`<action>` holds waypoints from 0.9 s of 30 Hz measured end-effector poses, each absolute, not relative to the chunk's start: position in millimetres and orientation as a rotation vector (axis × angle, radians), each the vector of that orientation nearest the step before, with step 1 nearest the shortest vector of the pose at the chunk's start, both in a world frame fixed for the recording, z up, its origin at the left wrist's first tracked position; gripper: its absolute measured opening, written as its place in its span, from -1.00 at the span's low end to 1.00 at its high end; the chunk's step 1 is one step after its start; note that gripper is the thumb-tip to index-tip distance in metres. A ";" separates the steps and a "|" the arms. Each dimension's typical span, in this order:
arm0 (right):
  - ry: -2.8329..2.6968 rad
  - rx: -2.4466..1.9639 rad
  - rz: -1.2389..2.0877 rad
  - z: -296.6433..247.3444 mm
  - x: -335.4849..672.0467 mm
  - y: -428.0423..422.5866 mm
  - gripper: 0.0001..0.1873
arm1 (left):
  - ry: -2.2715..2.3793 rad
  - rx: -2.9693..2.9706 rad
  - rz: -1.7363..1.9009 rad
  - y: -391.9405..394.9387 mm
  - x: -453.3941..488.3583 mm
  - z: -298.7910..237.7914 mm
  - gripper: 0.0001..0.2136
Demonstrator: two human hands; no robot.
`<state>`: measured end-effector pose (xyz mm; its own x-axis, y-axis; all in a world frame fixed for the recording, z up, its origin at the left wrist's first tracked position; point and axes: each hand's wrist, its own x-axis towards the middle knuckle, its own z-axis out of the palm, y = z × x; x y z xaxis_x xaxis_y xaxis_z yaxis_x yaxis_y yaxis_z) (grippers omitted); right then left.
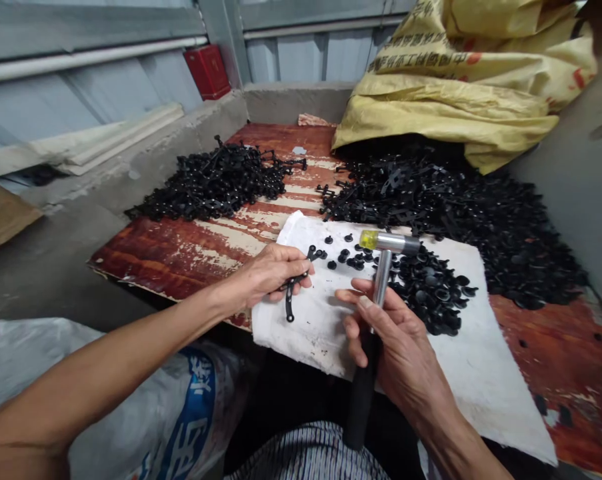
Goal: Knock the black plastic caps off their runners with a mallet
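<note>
My left hand (279, 272) is closed on a black plastic part (289, 303) with branching arms and small holes at their ends, held over a white cloth (305, 337). Part of it is hidden by the fingers. In my right hand (391, 327) is a mallet (382, 277) with a metal shaft, a black handle and a head with one yellow face and one dark face. The mallet head points up and away from me. Small round black caps with stems (438, 293) lie heaped on the cloth beyond the right hand, with several loose ones nearer the left.
A pile of black branching parts (221, 177) lies at the left of the worn red board (181, 250). A larger black pile (461, 200) spills from a yellow woven sack (445, 100). Left stand a concrete ledge (131, 170) and a red box (207, 71); a white bag (125, 400) is below.
</note>
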<state>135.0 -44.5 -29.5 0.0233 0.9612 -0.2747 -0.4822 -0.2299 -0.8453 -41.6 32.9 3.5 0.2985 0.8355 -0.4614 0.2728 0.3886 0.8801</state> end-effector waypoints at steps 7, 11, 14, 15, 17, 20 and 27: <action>-0.518 -1.032 1.545 -27.4 138.1 -48.3 -0.62 | 1.216 1.066 0.529 58.4 -38.5 -3.0 -0.89; -0.500 -1.022 1.565 -27.8 139.2 -48.0 -0.63 | 1.220 1.041 0.490 62.0 -36.5 -2.8 -0.87; -0.516 -1.013 1.577 -28.1 140.1 -48.5 -0.64 | 1.221 1.043 0.481 64.5 -36.8 -3.4 -0.87; -0.515 -1.014 1.580 -28.1 140.4 -48.6 -0.64 | 1.220 1.053 0.486 64.4 -36.9 -3.5 -0.87; -0.506 -1.022 1.585 -27.8 140.8 -47.8 -0.63 | 1.207 1.099 0.503 61.1 -36.2 -2.6 -0.87; -0.497 -1.045 1.578 -27.3 139.5 -43.7 -0.58 | 1.183 1.217 0.507 46.2 -31.4 1.7 -0.86; -0.671 -1.017 1.577 -28.5 129.5 -34.7 -0.64 | 1.061 1.346 0.412 -2.5 -14.7 6.4 -0.66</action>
<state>129.5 -34.7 -28.5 -0.0423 0.9642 -0.2617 -0.4797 -0.2494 -0.8413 -14.7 -2.5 6.4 0.5036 0.7767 -0.3783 0.3174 0.2410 0.9172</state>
